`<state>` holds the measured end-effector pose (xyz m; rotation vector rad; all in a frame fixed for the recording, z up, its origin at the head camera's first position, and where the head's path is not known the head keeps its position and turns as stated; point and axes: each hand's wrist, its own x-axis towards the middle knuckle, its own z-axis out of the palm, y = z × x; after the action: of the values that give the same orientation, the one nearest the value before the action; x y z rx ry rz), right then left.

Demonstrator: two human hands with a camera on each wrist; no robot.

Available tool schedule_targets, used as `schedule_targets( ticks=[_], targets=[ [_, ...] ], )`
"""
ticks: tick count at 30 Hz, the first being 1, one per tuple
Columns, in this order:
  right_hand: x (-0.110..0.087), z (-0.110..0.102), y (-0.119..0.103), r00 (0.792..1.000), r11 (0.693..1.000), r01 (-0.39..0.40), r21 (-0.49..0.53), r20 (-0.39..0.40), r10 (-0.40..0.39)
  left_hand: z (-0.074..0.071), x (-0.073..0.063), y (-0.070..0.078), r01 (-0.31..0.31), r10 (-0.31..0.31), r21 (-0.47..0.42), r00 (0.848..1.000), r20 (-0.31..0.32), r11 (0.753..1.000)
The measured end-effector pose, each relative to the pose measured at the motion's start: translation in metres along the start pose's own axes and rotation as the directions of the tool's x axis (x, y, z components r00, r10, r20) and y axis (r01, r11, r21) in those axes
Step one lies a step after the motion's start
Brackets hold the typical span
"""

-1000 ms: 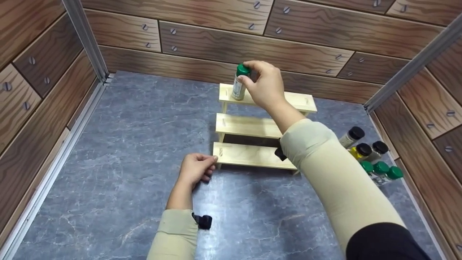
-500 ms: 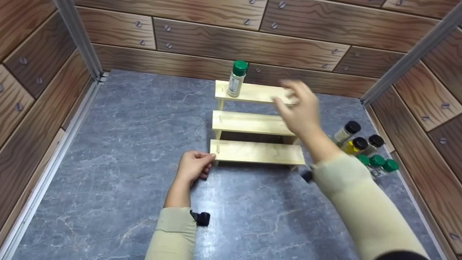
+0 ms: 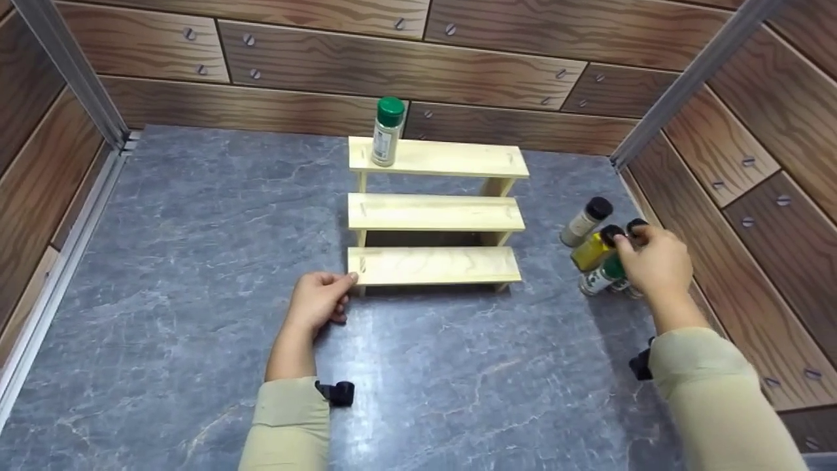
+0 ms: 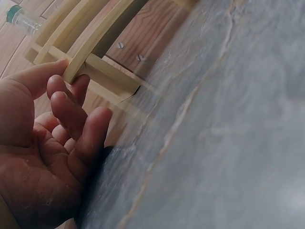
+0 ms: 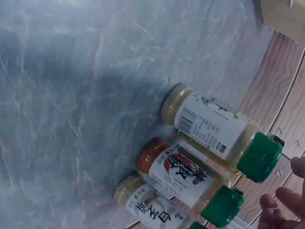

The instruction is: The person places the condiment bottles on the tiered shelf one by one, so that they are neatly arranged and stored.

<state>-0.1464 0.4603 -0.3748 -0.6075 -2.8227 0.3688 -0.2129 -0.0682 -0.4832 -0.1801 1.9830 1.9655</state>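
Observation:
My left hand [image 3: 317, 301] pinches the front left corner of the lowest step of a pale wooden three-step rack [image 3: 435, 265]; in the left wrist view the thumb lies on top and a fingertip underneath. One green-capped spice jar [image 3: 386, 134] stands at the left end of the top step. Over the group of spice jars at the right, my right hand [image 3: 660, 265] hovers with thumb and fingers apart. The right wrist view shows its fingers [image 5: 279, 202] close to the green caps of a pale-powder jar [image 5: 209, 124], a red-brown-powder jar [image 5: 181, 176] and a seed-filled jar [image 5: 152, 207].
A black-capped jar [image 3: 582, 226] and a yellow jar [image 3: 588, 252] stand behind the green-capped ones. Another black cap shows beside the right fingers. Wood-patterned walls [image 3: 327, 55] enclose the grey marbled surface [image 3: 229, 216] at the back and sides.
The right hand has let go of the green-capped jar on the top step and moved right and toward me, over the other jars. My left hand keeps its hold on the rack.

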Motion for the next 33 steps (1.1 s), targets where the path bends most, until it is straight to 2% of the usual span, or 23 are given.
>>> schedule_targets(
  ticks=[4,7,11,15,18,21,24,27,30,33],
  targets=[
    [-0.012,0.001,0.006,0.997,0.997,-0.043,-0.066,0.058,0.047,0.006,0.002,0.000,-0.003,0.003,0.015,1.000,0.020,1.000],
    [-0.022,0.002,0.009,0.996,0.996,-0.033,-0.086,0.079,0.040,0.012,0.005,0.003,-0.021,0.021,0.006,1.000,0.019,1.000],
    [-0.027,0.004,0.010,0.995,0.999,-0.015,-0.044,0.095,0.019,0.017,0.009,0.011,-0.052,0.052,-0.030,0.999,-0.004,0.998],
    [-0.032,0.004,0.009,0.993,0.999,-0.034,-0.003,0.111,0.034,0.017,0.011,0.013,-0.068,0.068,-0.028,0.998,-0.004,0.997],
    [-0.038,0.001,-0.001,0.999,0.999,-0.018,0.035,0.051,0.016,0.015,0.009,0.011,-0.065,0.065,-0.015,0.998,0.002,0.998],
    [-0.040,-0.009,-0.029,0.996,0.993,0.056,0.107,-0.080,-0.048,0.010,0.006,0.008,-0.054,0.054,-0.013,0.999,-0.008,0.998],
    [-0.033,-0.022,-0.071,0.969,0.964,0.175,0.199,-0.207,-0.134,0.003,0.005,0.004,-0.051,0.051,-0.022,0.998,-0.028,0.998],
    [-0.019,-0.033,-0.118,0.931,0.906,0.305,0.293,-0.292,-0.219,-0.002,0.003,0.003,-0.053,0.052,-0.030,0.998,-0.047,0.998],
    [-0.003,-0.040,-0.164,0.901,0.840,0.394,0.373,-0.339,-0.273,-0.005,0.002,0.001,-0.049,0.047,-0.035,0.997,-0.053,0.998],
    [0.010,-0.043,-0.205,0.882,0.781,0.450,0.433,-0.354,-0.312,-0.005,0.002,-0.001,-0.052,0.051,-0.035,0.998,-0.039,0.998]
  ],
)
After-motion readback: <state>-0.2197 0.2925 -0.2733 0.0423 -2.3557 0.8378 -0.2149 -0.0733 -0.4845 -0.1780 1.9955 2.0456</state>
